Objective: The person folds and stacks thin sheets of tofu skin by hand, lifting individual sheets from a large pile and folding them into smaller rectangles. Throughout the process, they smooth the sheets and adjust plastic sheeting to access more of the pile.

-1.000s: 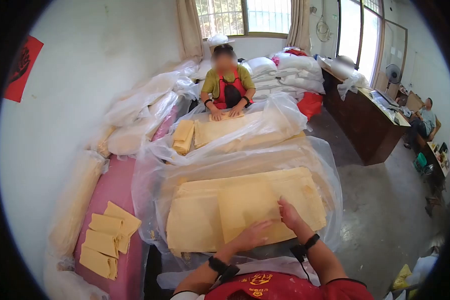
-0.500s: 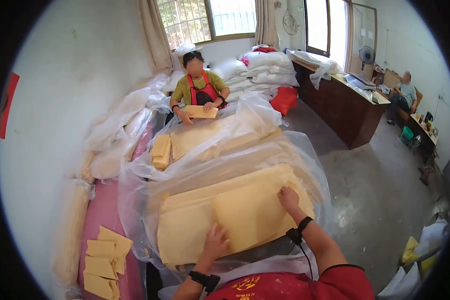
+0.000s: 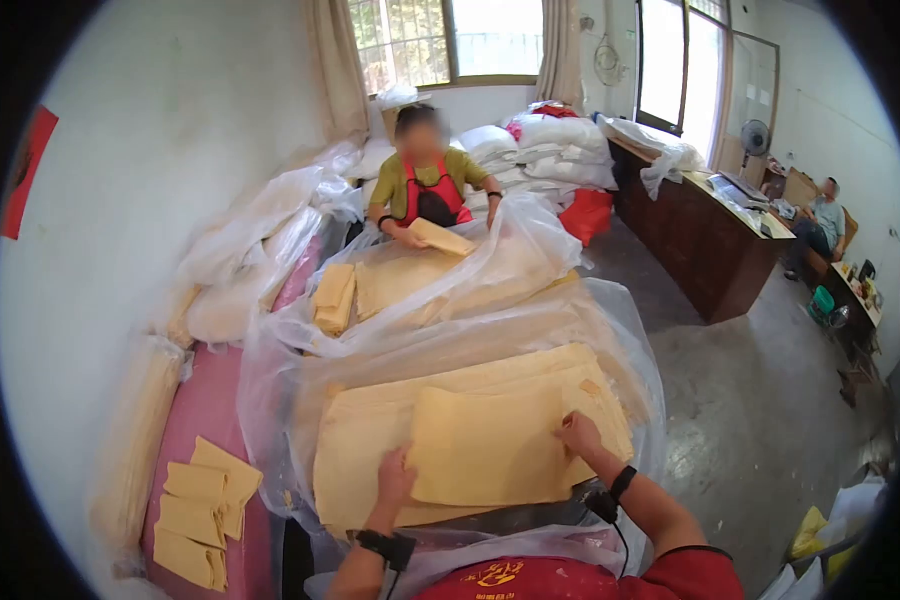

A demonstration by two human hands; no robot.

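A folded sheet (image 3: 485, 445) of pale yellow paper lies on top of the large stack (image 3: 355, 450), towards its near right part; it is held there at both ends. The left hand (image 3: 395, 478) is laid flat on the sheet's near left corner, fingers extended and close together, so that the fold is pressed down and the sheet is probably kept from sliding. The right hand (image 3: 578, 435) is set at the sheet's right edge with the fingers curled over it; whether the edge is truly pinched cannot be told.

The stack is wrapped in a clear plastic liner (image 3: 450, 335), which is turned back around its sides, presumably so that the top sheets can be reached. Left of the stack, on a pink surface (image 3: 210, 395), smaller folded pieces (image 3: 205, 510) are laid overlapping, apart from the unfolded paper.

Beyond the stack, a second pile in plastic is worked by a co-worker (image 3: 428, 185), by whom a folded piece (image 3: 440, 237) is held in both hands; a small pile of folded pieces (image 3: 332, 297) is kept just beside it. Far to the right of the stack, past a wooden counter (image 3: 700, 250), a seated person (image 3: 825, 215) is seen.
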